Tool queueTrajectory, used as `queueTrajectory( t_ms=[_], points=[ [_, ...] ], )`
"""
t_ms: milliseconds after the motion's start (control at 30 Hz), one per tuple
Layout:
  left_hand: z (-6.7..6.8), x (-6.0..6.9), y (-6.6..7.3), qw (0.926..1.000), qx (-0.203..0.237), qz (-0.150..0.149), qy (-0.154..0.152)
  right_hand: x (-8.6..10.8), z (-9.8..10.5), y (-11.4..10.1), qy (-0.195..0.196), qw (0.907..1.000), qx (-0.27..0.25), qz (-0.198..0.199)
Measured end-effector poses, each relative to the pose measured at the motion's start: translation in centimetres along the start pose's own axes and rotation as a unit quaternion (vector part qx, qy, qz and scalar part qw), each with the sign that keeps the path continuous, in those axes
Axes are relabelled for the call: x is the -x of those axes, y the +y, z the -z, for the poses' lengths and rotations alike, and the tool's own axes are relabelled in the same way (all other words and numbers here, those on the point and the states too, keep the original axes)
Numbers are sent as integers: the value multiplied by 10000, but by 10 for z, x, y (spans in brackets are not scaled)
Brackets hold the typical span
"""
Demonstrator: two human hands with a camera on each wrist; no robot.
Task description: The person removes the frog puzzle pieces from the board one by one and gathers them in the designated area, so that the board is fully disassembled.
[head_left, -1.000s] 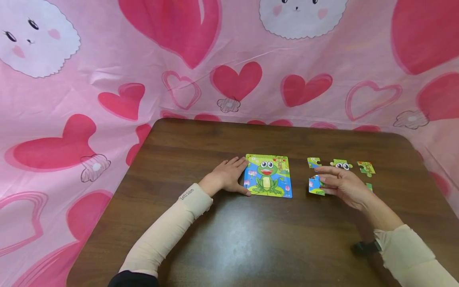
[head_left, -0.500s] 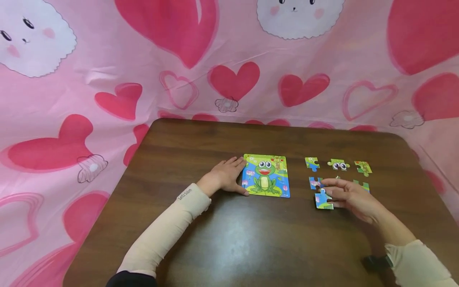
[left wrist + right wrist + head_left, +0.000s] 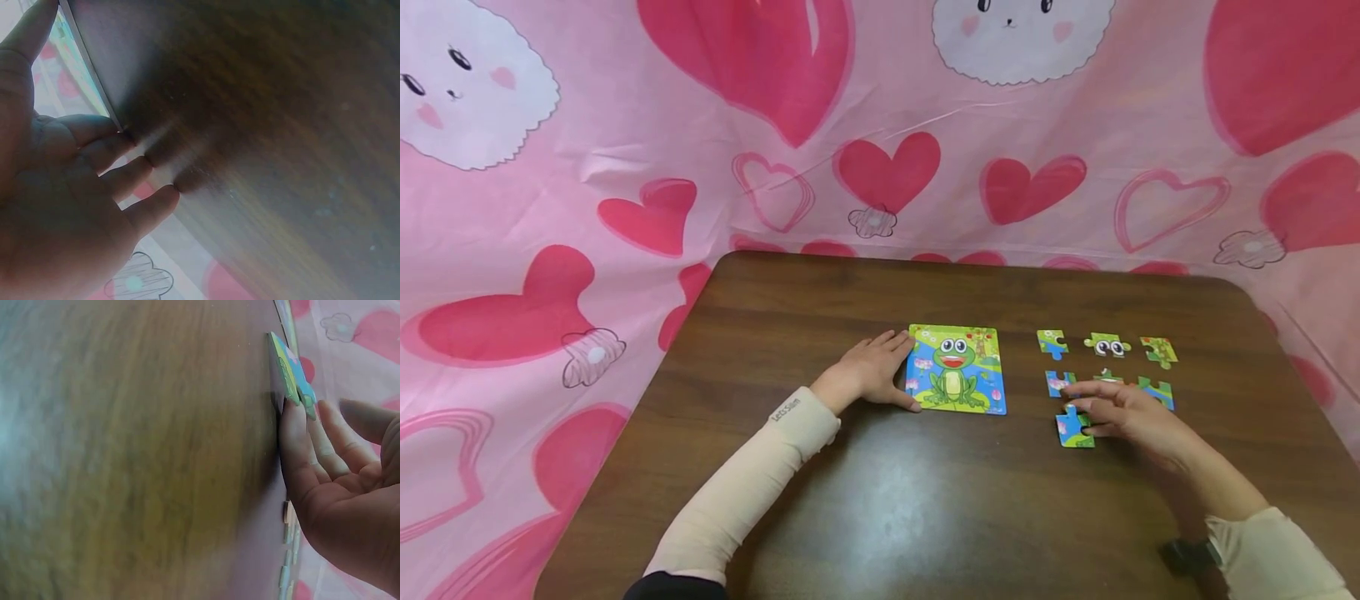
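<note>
My left hand (image 3: 872, 367) lies with fingers extended on the table, its fingertips and thumb at the left edge of a square frog picture (image 3: 956, 369). In the left wrist view the fingers (image 3: 150, 212) reach to the tabletop. To the right, my right hand (image 3: 1138, 421) pinches a blue-and-green jigsaw piece (image 3: 1073, 429) by its right side, just below the middle row of pieces. The right wrist view has that piece (image 3: 292, 369) at the fingertips, slanted close to the tabletop. Another jigsaw piece (image 3: 1057, 383) sits just above it, and a frog-mouth piece (image 3: 1107, 376) is partly hidden by the fingers.
A row with a corner piece (image 3: 1052, 342), a frog-eyes piece (image 3: 1107, 345) and a tree piece (image 3: 1160, 350) lies farther back. A green-and-blue piece (image 3: 1157, 390) lies beyond the right hand. Pink heart-printed cloth (image 3: 955, 108) hangs behind the brown table (image 3: 850, 287).
My right hand has brought the pinched jigsaw piece toward the near edge and slightly right, lowering it near the table. Pieces behind it have come into view. The left hand keeps its place.
</note>
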State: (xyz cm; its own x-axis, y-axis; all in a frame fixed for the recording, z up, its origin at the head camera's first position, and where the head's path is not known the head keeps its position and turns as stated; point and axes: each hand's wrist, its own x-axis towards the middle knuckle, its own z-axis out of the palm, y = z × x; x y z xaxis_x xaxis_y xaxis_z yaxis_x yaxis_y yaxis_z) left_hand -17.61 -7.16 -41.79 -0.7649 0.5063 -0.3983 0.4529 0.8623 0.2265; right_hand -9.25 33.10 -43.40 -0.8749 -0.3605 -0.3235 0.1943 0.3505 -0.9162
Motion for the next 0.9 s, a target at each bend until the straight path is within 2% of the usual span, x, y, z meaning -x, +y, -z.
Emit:
queueTrajectory(
  t_ms=[233,533,700,767,900],
  points=[
    [1,1,0,10000,18,0,2,3,-2,-6,185,9977,654,34],
    [-1,2,-1,10000,9,47,-18,4,-8,-13,154,9924,1218,91],
    [-1,2,0,10000,4,21,-19,8,-3,-19,407,9842,1724,-20],
    [-1,1,0,10000,-4,8,-13,9,1,-24,560,9801,1906,35],
    [0,1,-1,10000,-33,17,-27,5,7,-34,677,9781,1954,256]
  ],
)
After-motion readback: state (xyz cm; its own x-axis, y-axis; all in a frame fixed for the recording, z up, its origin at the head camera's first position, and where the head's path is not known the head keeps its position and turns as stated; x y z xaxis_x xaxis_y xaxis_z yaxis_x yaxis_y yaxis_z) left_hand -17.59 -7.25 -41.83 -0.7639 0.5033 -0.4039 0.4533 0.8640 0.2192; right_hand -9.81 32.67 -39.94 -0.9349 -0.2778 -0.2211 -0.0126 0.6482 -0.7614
